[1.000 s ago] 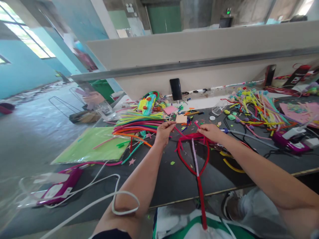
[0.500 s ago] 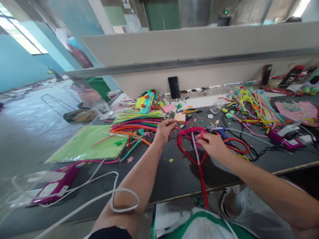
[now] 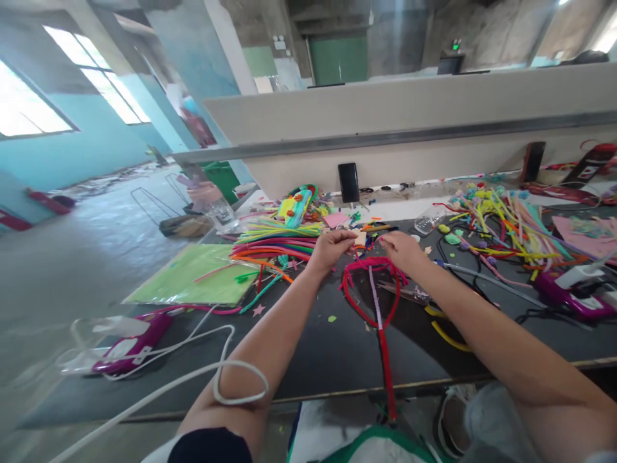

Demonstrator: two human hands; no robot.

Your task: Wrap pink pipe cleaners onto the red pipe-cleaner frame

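Note:
A racket-like frame of red pipe cleaner [image 3: 398,289] hangs tilted over the table's front edge. It has a rounded loop, a pale purple strip [image 3: 375,299] up its middle and a straight red stem [image 3: 389,379] below. Bright pink pipe cleaner [image 3: 367,263] is wound across the loop's top. Just beyond that top, my left hand [image 3: 332,251] pinches a thin pink strand at the upper left. My right hand [image 3: 403,251] is closed at the upper right, a bit of pink showing at its fingertips. Scissors [image 3: 403,291] lie behind the loop, partly hidden.
Bundled coloured pipe cleaners [image 3: 274,247] and a green sheet in clear plastic [image 3: 193,273] lie left. A phone [image 3: 348,182] leans on the divider. More pipe cleaners [image 3: 501,218] are heaped right. Purple power strips [image 3: 137,344] sit on both sides; a white cable [image 3: 193,373] crosses my left arm.
My right hand has risen from beside the loop to above its top, drawing level with my left hand. My left hand keeps its pinch. The camera view has tilted up and turned slightly left.

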